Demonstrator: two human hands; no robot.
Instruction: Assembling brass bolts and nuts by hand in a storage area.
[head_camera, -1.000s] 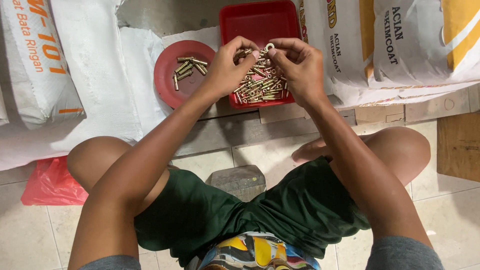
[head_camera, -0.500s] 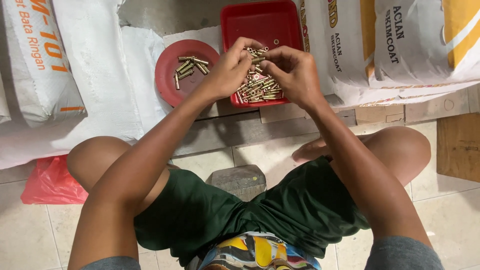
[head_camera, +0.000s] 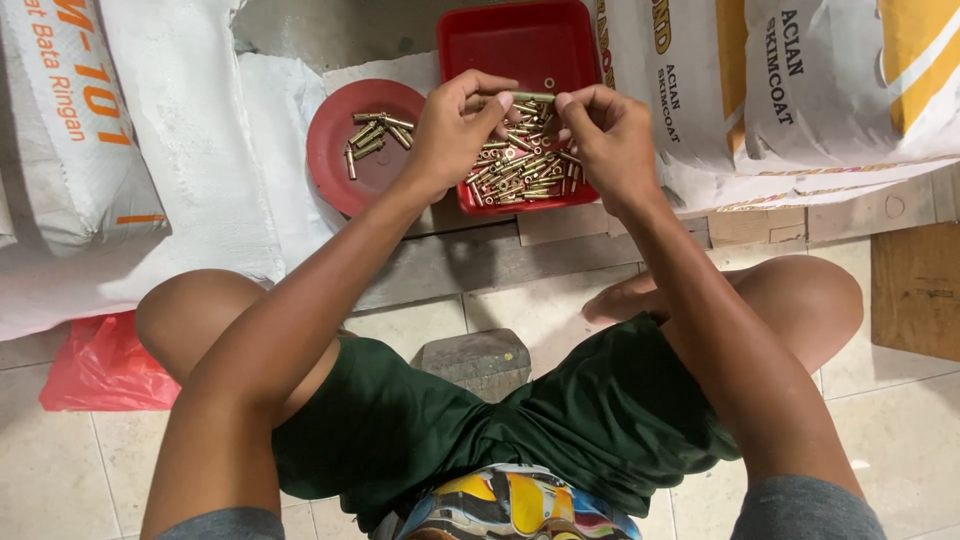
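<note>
My left hand (head_camera: 455, 130) and my right hand (head_camera: 610, 140) meet above a red rectangular tray (head_camera: 500, 40). Between their fingertips they pinch one brass bolt (head_camera: 532, 97), held level. Under the hands lies a heap of several brass bolts (head_camera: 520, 170) in the near half of the tray. A single small washer (head_camera: 549, 83) rests on the tray floor just beyond the held bolt. To the left of the tray sits a round red lid (head_camera: 340, 170) holding a few more brass bolts (head_camera: 375, 135).
White printed sacks stand at the left (head_camera: 80, 120) and the right (head_camera: 800, 90). A red plastic bag (head_camera: 95, 365) lies on the tiled floor by my left knee. A grey stone block (head_camera: 475, 360) sits between my legs. A wooden board (head_camera: 915, 290) is at the right.
Both hands dipped to the heap in the tray and came back up holding a bolt level between them. The washer seen at the fingertips before is now lying in the tray.
</note>
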